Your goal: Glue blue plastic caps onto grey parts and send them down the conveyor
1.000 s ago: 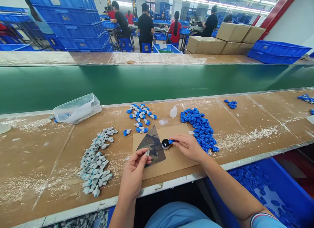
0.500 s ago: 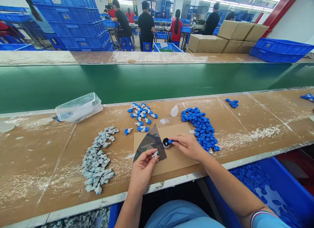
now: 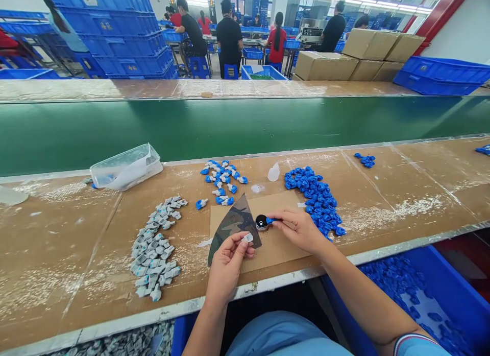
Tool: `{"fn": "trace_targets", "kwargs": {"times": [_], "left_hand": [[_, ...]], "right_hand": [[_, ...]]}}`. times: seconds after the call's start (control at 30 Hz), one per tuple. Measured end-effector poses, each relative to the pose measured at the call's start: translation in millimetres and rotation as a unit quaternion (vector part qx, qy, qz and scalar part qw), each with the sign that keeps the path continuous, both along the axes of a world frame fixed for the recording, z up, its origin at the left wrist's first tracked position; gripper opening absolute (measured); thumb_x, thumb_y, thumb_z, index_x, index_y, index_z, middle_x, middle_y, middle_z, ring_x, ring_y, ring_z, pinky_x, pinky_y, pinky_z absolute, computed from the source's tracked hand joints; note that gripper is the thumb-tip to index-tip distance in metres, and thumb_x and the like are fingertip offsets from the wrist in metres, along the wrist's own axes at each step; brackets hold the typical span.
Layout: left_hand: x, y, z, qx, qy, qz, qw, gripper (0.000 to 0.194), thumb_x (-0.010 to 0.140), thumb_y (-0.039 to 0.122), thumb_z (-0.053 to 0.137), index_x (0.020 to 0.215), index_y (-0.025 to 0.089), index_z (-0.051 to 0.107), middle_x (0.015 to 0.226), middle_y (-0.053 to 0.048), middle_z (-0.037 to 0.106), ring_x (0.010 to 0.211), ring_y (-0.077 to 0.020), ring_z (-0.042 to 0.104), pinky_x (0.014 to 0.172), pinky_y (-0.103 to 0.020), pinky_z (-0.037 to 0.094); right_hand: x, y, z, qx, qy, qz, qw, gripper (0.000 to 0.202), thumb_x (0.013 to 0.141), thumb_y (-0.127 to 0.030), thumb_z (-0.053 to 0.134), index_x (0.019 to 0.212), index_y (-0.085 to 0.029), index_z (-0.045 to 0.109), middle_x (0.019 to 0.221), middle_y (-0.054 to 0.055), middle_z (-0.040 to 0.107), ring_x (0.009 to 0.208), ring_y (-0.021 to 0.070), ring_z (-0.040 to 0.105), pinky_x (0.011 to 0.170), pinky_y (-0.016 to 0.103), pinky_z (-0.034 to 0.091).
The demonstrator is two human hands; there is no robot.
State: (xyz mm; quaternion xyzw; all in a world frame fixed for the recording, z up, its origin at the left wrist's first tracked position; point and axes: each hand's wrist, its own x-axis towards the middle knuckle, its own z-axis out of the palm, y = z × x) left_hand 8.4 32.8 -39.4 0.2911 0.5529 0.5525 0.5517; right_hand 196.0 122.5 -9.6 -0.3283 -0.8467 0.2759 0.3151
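Observation:
My left hand (image 3: 231,258) pinches a small grey-white piece (image 3: 248,238) above the lower part of a dark camouflage-patterned sheet (image 3: 229,224). Between the fingertips of my right hand (image 3: 296,228) is a small blue piece (image 3: 270,220), held at the right rim of a round black pot (image 3: 261,222). Sheet and pot rest on a flat cardboard piece (image 3: 283,254). A heap of blue pieces (image 3: 319,205) lies right of my right hand, and a pile of grey pieces (image 3: 153,254) lies to the left. Joined blue-and-white pieces (image 3: 221,178) are grouped behind the sheet.
A clear plastic box (image 3: 128,168) stands at the back left, near the green belt (image 3: 245,123). Blue bins (image 3: 459,294) sit below the table edge. Beyond the belt are stacked blue crates (image 3: 122,44), cartons (image 3: 327,66) and several people.
The grey-white piece has turned in my left fingertips, its broader end now showing. My right hand has stayed by the pot with the blue piece. The view has shifted slightly.

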Motion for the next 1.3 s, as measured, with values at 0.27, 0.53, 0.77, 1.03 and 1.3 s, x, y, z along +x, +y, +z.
{"fn": "trace_targets", "kwargs": {"times": [0.27,0.53,0.77,1.03,1.3], "left_hand": [[3,-3,3.8,-0.01,0.013,-0.051,0.999,0.04,0.066,0.044,0.074,0.095,0.016,0.07,0.067,-0.002,0.07,0.064,-0.0154,0.065,0.068,-0.03,0.055],[5,-5,1.5,0.002,0.053,-0.061,0.997,0.036,0.067,0.046,0.072,0.089,0.018,0.069,0.065,-0.002,0.07,0.063,-0.0175,0.067,0.068,-0.032,0.056],[7,-5,-3.9,0.011,0.021,-0.046,0.999,0.031,0.069,0.042,0.073,0.087,0.017,0.07,0.06,-0.001,0.068,0.058,-0.0145,0.064,0.067,-0.03,0.055],[-2,0,5.4,-0.016,0.048,-0.039,0.998,0.042,0.064,0.049,0.075,0.087,0.015,0.069,0.07,-0.004,0.071,0.061,-0.0145,0.065,0.064,-0.029,0.055],[-56,44,12.3,-0.042,0.171,0.038,0.984,0.048,0.051,0.05,0.077,0.081,0.015,0.064,0.061,-0.001,0.067,0.059,-0.0178,0.065,0.063,-0.033,0.057]], "right_hand": [[-20,-26,-0.6,-0.049,0.06,0.059,0.995,0.022,0.093,-0.021,0.051,0.106,-0.021,0.069,0.094,0.007,0.071,0.09,0.0158,0.066,0.08,0.028,0.054],[-18,-22,-6.1,-0.046,0.044,0.074,0.995,0.024,0.094,-0.033,0.052,0.102,-0.023,0.072,0.082,0.005,0.07,0.077,0.0142,0.065,0.071,0.026,0.054],[-19,-29,-20.6,-0.036,0.059,0.038,0.997,0.026,0.094,-0.036,0.052,0.102,-0.024,0.073,0.074,0.003,0.067,0.068,0.0122,0.063,0.064,0.022,0.053],[-17,-34,-10.6,-0.005,0.033,0.022,0.999,0.027,0.092,-0.027,0.054,0.115,-0.019,0.066,0.097,0.008,0.072,0.087,0.0165,0.067,0.08,0.028,0.053],[86,-35,16.3,-0.059,-0.14,-0.177,0.972,0.011,0.084,-0.019,0.06,0.082,-0.02,0.07,0.074,0.003,0.07,0.066,0.0148,0.064,0.062,0.024,0.051]]}}
